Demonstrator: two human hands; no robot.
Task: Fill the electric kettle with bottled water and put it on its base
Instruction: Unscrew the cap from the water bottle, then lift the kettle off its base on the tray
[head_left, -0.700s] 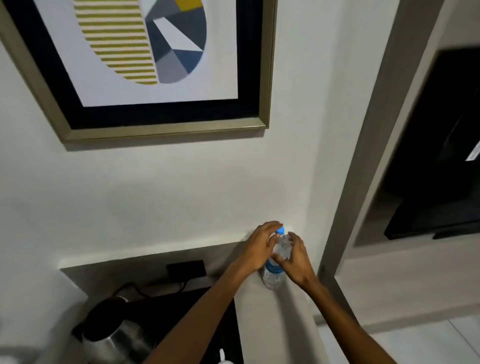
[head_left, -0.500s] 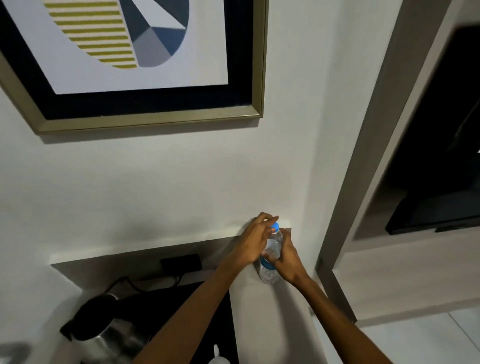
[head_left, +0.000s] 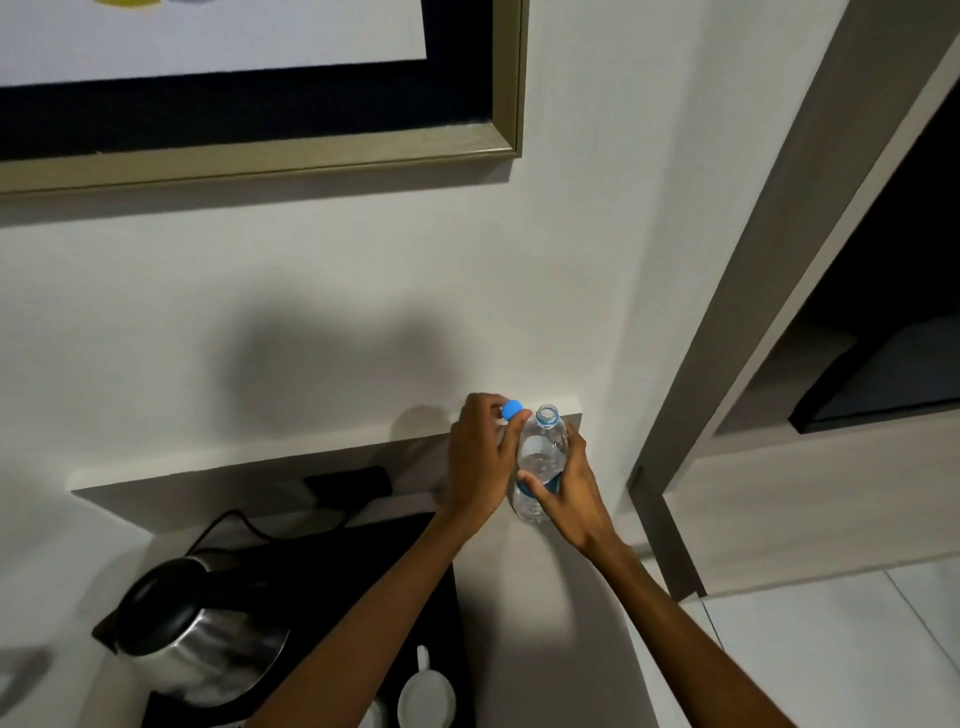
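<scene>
A clear plastic water bottle (head_left: 540, 457) with a blue label stands tilted at the right end of the counter, its neck uncovered. My right hand (head_left: 569, 493) grips its body. My left hand (head_left: 480, 457) holds the blue cap (head_left: 511, 410) in its fingertips, just left of the bottle's mouth. The steel electric kettle (head_left: 200, 639) with a black lid sits at the lower left on a dark tray (head_left: 363, 566), its black cord running up to the wall.
A white cup (head_left: 426, 696) stands on the tray near the bottom edge. A black wall socket plate (head_left: 348, 480) is behind the tray. A framed picture (head_left: 498, 93) hangs above. A grey cabinet frame (head_left: 727, 364) and a dark recess stand to the right.
The blue cap has come off the bottle and sits in my left hand's fingers, beside the neck. The camera has tilted down, showing more of the kettle and tray.
</scene>
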